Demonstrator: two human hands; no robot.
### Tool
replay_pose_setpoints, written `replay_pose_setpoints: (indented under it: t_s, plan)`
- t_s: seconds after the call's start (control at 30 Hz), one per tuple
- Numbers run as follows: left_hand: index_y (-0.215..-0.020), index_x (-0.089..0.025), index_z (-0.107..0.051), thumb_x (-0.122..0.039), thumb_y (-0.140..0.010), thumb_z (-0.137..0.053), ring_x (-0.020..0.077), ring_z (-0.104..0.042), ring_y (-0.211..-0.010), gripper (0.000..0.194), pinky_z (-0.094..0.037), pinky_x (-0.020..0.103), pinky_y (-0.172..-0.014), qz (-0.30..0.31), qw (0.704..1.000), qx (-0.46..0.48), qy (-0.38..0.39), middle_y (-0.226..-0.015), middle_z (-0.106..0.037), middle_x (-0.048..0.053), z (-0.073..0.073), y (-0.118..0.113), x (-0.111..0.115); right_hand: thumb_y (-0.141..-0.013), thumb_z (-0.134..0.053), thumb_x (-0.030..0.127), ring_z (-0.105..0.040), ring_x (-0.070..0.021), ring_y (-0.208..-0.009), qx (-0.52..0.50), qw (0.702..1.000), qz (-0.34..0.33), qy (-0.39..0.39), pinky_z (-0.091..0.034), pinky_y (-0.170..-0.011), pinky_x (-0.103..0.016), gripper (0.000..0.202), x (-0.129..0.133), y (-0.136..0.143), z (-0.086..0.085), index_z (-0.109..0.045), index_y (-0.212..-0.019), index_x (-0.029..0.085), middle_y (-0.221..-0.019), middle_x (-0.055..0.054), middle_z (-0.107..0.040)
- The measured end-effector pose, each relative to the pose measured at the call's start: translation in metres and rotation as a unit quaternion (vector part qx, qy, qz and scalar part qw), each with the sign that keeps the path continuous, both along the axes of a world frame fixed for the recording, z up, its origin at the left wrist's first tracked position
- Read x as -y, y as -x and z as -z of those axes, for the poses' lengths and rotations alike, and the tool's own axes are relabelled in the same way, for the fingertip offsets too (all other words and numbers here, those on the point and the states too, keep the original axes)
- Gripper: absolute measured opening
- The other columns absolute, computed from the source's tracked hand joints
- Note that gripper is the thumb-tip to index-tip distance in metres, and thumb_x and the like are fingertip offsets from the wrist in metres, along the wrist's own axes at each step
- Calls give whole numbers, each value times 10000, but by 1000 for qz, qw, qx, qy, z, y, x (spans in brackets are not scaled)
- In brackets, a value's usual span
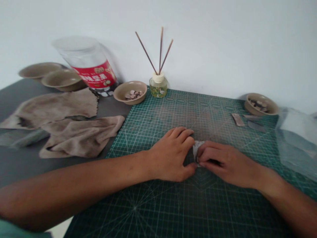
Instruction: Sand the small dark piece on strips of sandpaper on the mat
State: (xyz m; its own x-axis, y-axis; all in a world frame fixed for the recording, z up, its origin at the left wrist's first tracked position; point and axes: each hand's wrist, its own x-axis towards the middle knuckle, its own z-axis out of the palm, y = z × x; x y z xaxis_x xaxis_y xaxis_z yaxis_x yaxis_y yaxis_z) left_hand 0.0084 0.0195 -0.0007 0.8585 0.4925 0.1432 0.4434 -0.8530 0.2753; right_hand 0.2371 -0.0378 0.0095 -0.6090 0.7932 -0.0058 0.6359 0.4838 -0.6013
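A small whitish piece point(197, 149), perhaps sandpaper or paper, lies on the green cutting mat point(138, 215), partly hidden by the fingers. My left hand point(173, 155) grips its left edge, with the curved index finger at the far corner and the thumb at the near corner. From the other side, my right hand point(224, 162) pinches the same piece between its thumb and bent fingers. What lies under the right fingertips cannot be made out.
Crumpled brown cloths point(81, 138) lie at the left. Behind them stand bowls point(61, 79) and a red-labelled jar point(96, 72). A bowl of small pieces point(121, 94), a reed diffuser point(158, 87), another filled bowl point(269, 107), flat strips point(237, 119) and a plastic bag point(292, 145) surround the mat.
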Motion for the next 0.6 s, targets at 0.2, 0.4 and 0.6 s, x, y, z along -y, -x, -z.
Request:
replay_pose_setpoints:
  t_s: [0.2,0.4,0.6]
  plan:
    - [-1229,-122,-563,-510,-840,-608,350,-380,-1404,551,-312,505,-1189,-2,1000,0,4,-1483,-468,166,1,0,-1,-982,-542,168,-627,-185,-898,18,998,33,-48,-509,-817,-345,111,-8,-6,-1,-641,-949,205,-1024,-45,-642]
    - [-1222,-126,-566,-494,-840,-605,340,-386,-1401,532,-318,490,-1189,1,1000,1,3,-1478,-477,156,1,0,-1,-989,-549,181,-639,-161,-862,1,1000,-10,-27,-508,-778,-307,108,-1,-3,0,-645,-948,210,-1019,-30,-653]
    - [-1234,-123,-565,-509,-841,-603,350,-375,-1411,552,-300,497,-1196,-4,1000,-1,-1,-1485,-468,160,2,0,-2,-987,-536,175,-640,-182,-894,26,997,31,-63,-507,-806,-333,128,-7,-8,-2,-652,-945,208,-1034,-44,-644]
